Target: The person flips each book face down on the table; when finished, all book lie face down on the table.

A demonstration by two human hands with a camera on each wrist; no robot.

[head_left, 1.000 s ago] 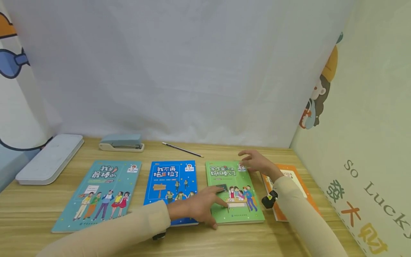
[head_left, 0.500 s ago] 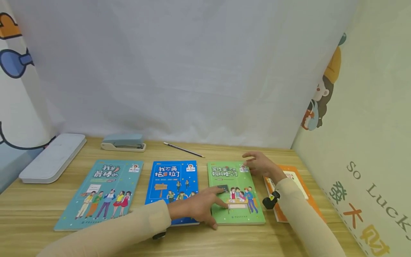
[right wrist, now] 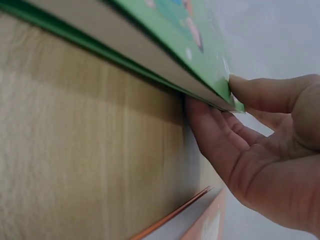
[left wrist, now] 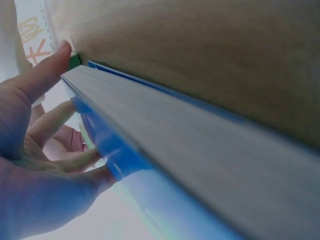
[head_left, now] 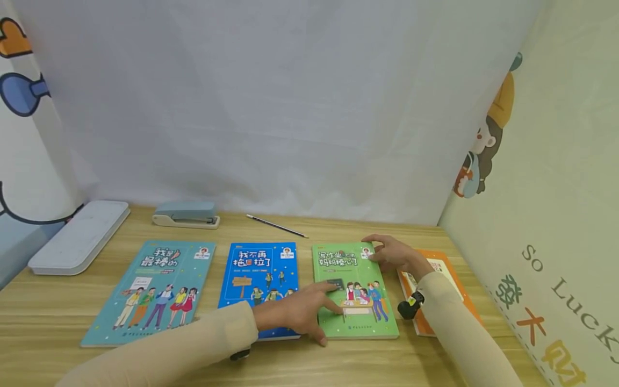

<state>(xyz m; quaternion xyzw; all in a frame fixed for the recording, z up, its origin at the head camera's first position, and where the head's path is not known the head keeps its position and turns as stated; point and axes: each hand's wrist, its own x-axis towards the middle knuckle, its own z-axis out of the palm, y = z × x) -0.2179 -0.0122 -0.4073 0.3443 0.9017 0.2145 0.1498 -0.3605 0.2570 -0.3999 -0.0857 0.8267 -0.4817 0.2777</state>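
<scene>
A green book (head_left: 358,320) with cartoon children on its cover lies between my hands. My right hand (head_left: 398,255) is at its far right corner; in the right wrist view the thumb (right wrist: 262,92) lies on the cover and the other fingers reach under the edge, pinching it. My left hand (head_left: 302,312) is spread, its fingers over the green book's left part and its thumb by the near left corner. Below that hand lies a blue book (head_left: 261,277), whose page edge fills much of the left wrist view.
A teal book (head_left: 155,290) lies at the left and an orange book (head_left: 452,285) at the right, partly under my right forearm. Along the back are a white case (head_left: 79,236), a stapler (head_left: 186,215) and a pencil (head_left: 276,226). A patterned wall (head_left: 546,215) borders the right side.
My right hand has lowered onto the green book's far right corner, with its thumb now on the cover. The left hand stays where it was, and the view has shifted slightly.
</scene>
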